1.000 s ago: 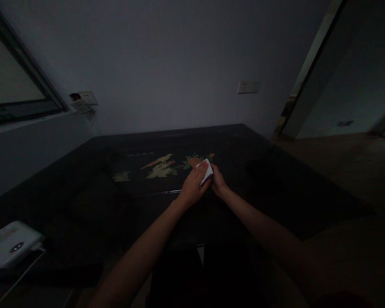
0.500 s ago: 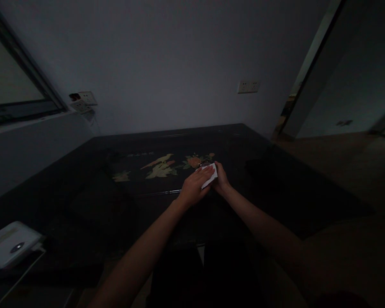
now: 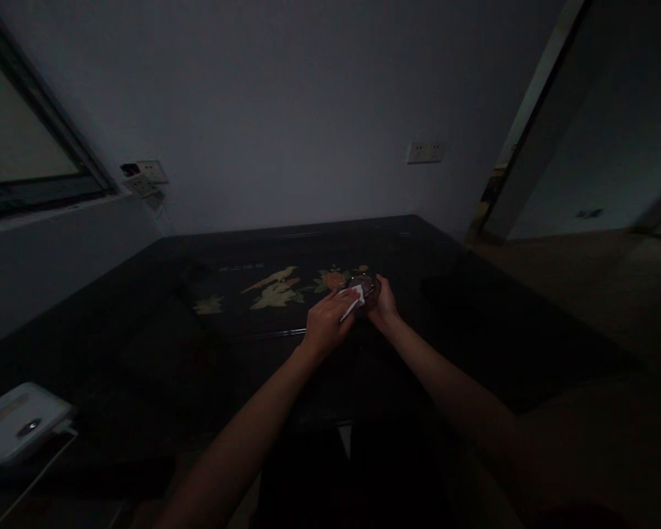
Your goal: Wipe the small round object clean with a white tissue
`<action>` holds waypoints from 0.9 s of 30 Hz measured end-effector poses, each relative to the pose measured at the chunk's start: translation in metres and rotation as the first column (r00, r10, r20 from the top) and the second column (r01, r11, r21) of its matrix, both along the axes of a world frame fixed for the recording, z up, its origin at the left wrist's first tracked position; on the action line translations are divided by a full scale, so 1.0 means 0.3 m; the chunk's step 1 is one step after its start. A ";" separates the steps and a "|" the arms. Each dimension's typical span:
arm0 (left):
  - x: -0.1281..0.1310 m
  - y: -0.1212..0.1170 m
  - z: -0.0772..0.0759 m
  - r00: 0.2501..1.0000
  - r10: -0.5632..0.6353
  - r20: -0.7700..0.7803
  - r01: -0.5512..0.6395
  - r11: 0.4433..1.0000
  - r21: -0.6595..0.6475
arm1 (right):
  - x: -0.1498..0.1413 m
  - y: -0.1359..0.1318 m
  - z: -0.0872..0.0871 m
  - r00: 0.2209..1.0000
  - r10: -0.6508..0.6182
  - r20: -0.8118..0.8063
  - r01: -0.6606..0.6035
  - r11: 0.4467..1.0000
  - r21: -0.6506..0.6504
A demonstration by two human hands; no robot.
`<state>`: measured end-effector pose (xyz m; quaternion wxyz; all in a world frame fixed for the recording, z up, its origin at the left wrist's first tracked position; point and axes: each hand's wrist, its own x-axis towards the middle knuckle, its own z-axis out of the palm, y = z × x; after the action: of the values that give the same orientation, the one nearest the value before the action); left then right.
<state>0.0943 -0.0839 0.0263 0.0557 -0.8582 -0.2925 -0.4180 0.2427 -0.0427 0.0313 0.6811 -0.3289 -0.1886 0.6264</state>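
Note:
A round, shiny, see-through glass vessel [image 3: 365, 282], bowl-like and tinted dark, is held just above or on the dark table [image 3: 286, 382]; which of the two I cannot tell. My right hand [image 3: 385, 303] is wrapped round its right side, with some fingers hidden behind it. A folded white tissue or cloth [image 3: 353, 302] lies under the fingers of my left hand [image 3: 326, 321], pressed to the vessel's left near rim. The dim light blurs fine detail.
Bird and flower decoration [image 3: 275, 290] marks the tabletop. A white box-like device [image 3: 25, 422] with a cable sits at the lower left. Behind the table is a wall with sockets [image 3: 424, 152]; a window [image 3: 27, 125] is at the left.
My left hand has slid the white tissue or cloth a little left, off the top of the glass vessel, so its round rim now shows. My right hand still holds the vessel.

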 end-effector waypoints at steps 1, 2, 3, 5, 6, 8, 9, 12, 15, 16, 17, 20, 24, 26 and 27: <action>0.000 0.001 -0.001 1.000 0.002 0.001 -0.002 1.000 0.010 | 0.000 -0.002 0.004 1.000 0.004 -0.007 -0.004 1.000 -0.001; 0.000 0.001 -0.002 1.000 -0.002 0.000 0.002 1.000 0.019 | 0.000 -0.004 0.005 1.000 0.005 -0.009 -0.005 1.000 0.002; 0.001 0.000 -0.002 1.000 -0.009 -0.001 0.009 1.000 0.025 | -0.001 -0.004 0.005 1.000 0.002 -0.005 -0.002 1.000 0.008; 0.002 -0.002 -0.001 1.000 -0.025 -0.004 0.025 0.999 0.024 | -0.003 -0.003 -0.003 1.000 -0.005 0.020 0.004 1.000 0.026; 0.003 -0.003 -0.001 0.999 -0.033 -0.010 0.034 0.999 0.016 | -0.005 -0.001 -0.009 0.999 -0.006 0.036 0.004 0.999 0.035; 0.006 -0.007 0.001 0.998 -0.052 -0.025 0.052 0.999 0.000 | -0.008 0.003 -0.023 0.998 0.000 0.066 -0.003 0.999 0.044; 0.007 -0.008 0.002 0.998 -0.062 -0.033 0.062 0.998 -0.005 | -0.010 0.004 -0.029 0.997 0.004 0.073 -0.007 0.999 0.041; 0.015 -0.011 0.004 0.994 -0.095 -0.054 0.094 0.996 -0.010 | -0.017 0.006 -0.043 0.998 -0.001 0.056 0.002 1.000 -0.001; 0.025 -0.013 0.006 0.990 -0.110 -0.088 0.107 0.994 -0.034 | -0.023 0.003 -0.052 0.999 -0.008 0.032 0.010 0.999 -0.047; 0.027 -0.013 0.006 0.988 -0.114 -0.106 0.109 0.993 -0.048 | -0.025 0.002 -0.054 0.999 -0.007 0.031 0.009 0.999 -0.043; 0.030 -0.013 0.007 0.985 -0.121 -0.126 0.113 0.992 -0.064 | -0.026 0.001 -0.056 0.999 -0.006 0.035 0.007 0.999 -0.033; 0.032 -0.013 0.009 0.973 -0.148 -0.176 0.130 0.986 -0.107 | -0.027 -0.001 -0.060 0.999 0.004 0.053 -0.004 1.000 0.002; 0.029 -0.013 0.009 0.973 -0.160 -0.167 0.143 0.984 -0.110 | -0.024 -0.003 -0.050 0.999 0.027 0.026 -0.027 1.000 -0.004; 0.027 -0.013 0.008 0.975 -0.157 -0.154 0.144 0.985 -0.092 | -0.020 -0.004 -0.040 0.999 0.039 0.004 -0.039 0.999 -0.020; 0.026 -0.013 0.007 0.977 -0.153 -0.150 0.142 0.986 -0.085 | -0.017 -0.003 -0.036 0.999 0.045 -0.001 -0.045 0.999 -0.026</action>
<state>0.1020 -0.0878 0.0285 0.0156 -0.9091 -0.2378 -0.3416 0.2376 -0.0436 0.0206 0.6625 -0.3333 -0.1874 0.6441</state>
